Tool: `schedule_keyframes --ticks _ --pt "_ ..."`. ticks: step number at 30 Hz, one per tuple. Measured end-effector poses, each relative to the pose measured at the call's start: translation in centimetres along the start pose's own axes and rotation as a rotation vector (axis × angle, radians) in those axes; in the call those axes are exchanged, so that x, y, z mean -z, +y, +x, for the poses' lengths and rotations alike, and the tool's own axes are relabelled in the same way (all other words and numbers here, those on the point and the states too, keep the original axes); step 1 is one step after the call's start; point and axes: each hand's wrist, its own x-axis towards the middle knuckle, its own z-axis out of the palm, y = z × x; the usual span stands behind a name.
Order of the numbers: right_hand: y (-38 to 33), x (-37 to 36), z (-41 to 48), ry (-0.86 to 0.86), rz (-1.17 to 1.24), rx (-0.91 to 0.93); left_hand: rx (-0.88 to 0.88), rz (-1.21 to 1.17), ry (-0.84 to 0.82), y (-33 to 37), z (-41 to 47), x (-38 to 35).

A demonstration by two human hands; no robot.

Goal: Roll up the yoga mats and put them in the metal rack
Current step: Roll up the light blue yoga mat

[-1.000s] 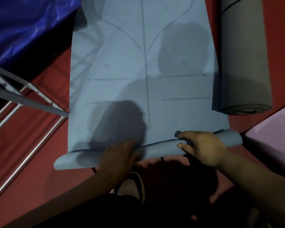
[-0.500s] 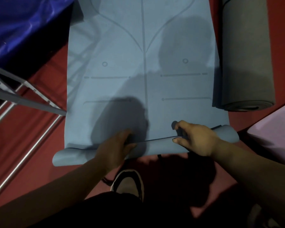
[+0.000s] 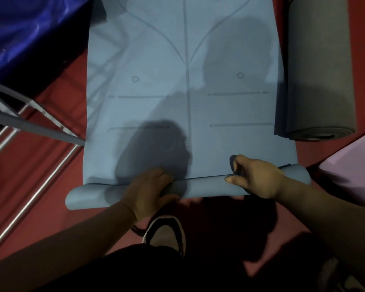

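Note:
A light blue yoga mat [image 3: 185, 106] with printed lines lies flat on the red floor, running away from me. Its near end is curled into a thin roll [image 3: 207, 186] lying across the view. My left hand [image 3: 150, 186] grips the roll left of centre, fingers wrapped over it. My right hand [image 3: 255, 178] holds the roll toward its right end, thumb in front and fingers curled over the top. A grey mat [image 3: 318, 66], rolled up, lies along the blue mat's right edge. The metal rack [image 3: 27, 123] shows grey bars and silver tubes at the left.
A glossy blue sheet [image 3: 30, 28] lies at the top left. A pink mat [image 3: 354, 169] reaches in from the right edge. My shoe [image 3: 167, 232] stands on the red floor just behind the roll.
Both hands have pushed the roll a little further away from me along the mat, taking up more of its flat part. My shoe has come into fuller view behind the roll.

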Motion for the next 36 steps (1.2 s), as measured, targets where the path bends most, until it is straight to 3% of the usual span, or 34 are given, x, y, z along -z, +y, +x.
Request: schedule_keyframes --ticks 1,5,6,11,17,19,23,28,32,36 --pt "0.2 -0.3 -0.4 0.041 0.017 0.03 0.027 -0.017 -0.008 0.0 0.2 0.1" --pt "0.8 -2.6 -1.7 0.466 -0.152 0.291 0.121 -0.094 -0.042 -0.6 1.5 0.5" --pt "1.0 -3.0 -2.0 0.483 -0.198 0.318 0.125 -0.104 -0.064 -0.9 1.8 0.6" --pt "2.3 -3.9 -2.1 0.435 -0.251 0.358 0.096 -0.113 -0.14 -1.5 2.9 1.0" --pt "2.2 -2.5 -0.4 0.383 -0.189 0.35 0.241 0.224 0.107 1.6 1.4 0.5" --pt "2.5 -2.2 0.0 0.344 -0.167 0.344 0.204 0.22 0.133 1.5 0.1 -0.1" --pt "2.2 -1.9 0.0 0.34 -0.184 0.358 0.123 0.15 0.029 -0.3 0.2 0.2" --pt "1.1 -3.3 -1.7 0.457 -0.388 0.346 0.125 0.06 -0.072 -1.5 2.2 1.3" --pt "1.2 -4.1 -1.4 0.461 -0.401 0.32 0.2 -0.04 -0.189 -1.7 3.0 2.0" --pt "1.2 -3.1 -0.4 0.417 -0.393 0.333 0.207 -0.018 -0.018 -0.6 2.5 1.8"
